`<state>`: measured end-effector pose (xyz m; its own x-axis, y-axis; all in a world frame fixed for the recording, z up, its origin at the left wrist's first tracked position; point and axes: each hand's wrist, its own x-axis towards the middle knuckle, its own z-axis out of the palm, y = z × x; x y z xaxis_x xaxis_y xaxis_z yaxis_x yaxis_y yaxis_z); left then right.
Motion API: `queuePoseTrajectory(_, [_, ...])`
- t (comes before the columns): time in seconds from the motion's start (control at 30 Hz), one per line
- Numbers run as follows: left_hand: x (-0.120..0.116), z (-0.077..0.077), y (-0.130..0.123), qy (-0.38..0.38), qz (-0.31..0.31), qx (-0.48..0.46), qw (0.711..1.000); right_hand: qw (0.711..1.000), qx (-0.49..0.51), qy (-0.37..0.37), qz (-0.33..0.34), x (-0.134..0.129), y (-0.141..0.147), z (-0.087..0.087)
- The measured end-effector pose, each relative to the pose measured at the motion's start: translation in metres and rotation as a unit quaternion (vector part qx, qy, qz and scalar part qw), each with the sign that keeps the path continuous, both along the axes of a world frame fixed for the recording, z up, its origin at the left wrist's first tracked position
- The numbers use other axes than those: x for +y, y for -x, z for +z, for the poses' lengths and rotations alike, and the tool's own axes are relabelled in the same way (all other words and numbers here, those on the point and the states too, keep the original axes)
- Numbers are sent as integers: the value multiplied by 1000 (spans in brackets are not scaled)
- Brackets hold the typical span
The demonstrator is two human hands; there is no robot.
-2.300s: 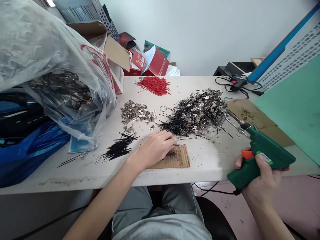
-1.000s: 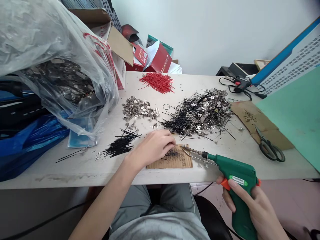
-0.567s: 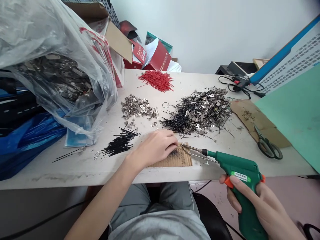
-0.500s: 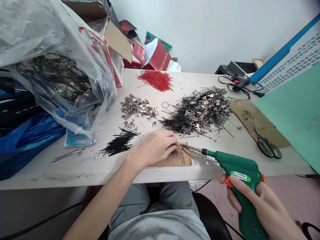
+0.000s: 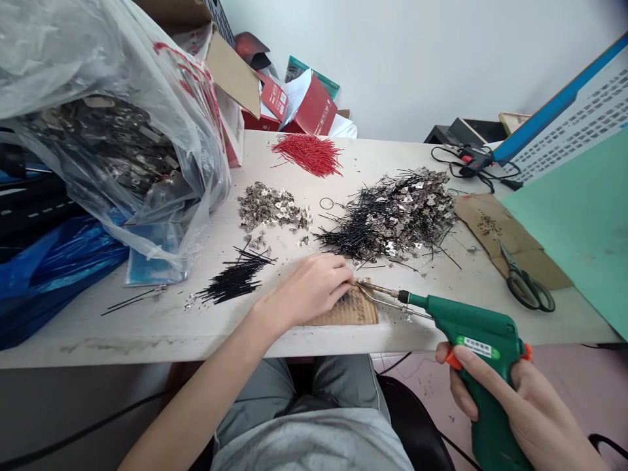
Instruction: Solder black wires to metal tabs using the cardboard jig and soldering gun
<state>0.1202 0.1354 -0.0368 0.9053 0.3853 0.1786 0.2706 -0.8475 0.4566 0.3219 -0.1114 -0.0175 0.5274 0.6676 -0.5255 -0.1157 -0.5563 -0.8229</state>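
My right hand (image 5: 510, 392) is wrapped round a green soldering gun (image 5: 473, 324) with a finger at its orange trigger. The gun's metal tip points left and meets the fingertips of my left hand (image 5: 318, 284) above a scorched piece of corrugated cardboard (image 5: 356, 311). The left fingers are pinched together; what lies between them is hidden. Left of that hand lies a bundle of short black wires (image 5: 235, 278). Beyond it sits a heap of small metal tabs (image 5: 272, 206). A bigger pile of black wires with metal tabs (image 5: 392, 216) spreads just past the cardboard.
Red wires (image 5: 307, 155) lie at the back of the table. Scissors (image 5: 524, 281) rest on flattened cardboard (image 5: 490, 222) at right, near a corded tool (image 5: 473, 160). A large plastic bag of metal parts (image 5: 196, 163) fills the left side. The table's front edge runs below my forearm.
The soldering gun's body and my right hand have shifted slightly right. My left hand keeps its pinch at the tip. The whole view has moved a little.
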Motion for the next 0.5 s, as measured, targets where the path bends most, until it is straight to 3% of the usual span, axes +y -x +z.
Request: queuePoseTrajectory(0.5, [0,-3,-1,13,8,-6,1000,998,-1,58,-14,9,15,16])
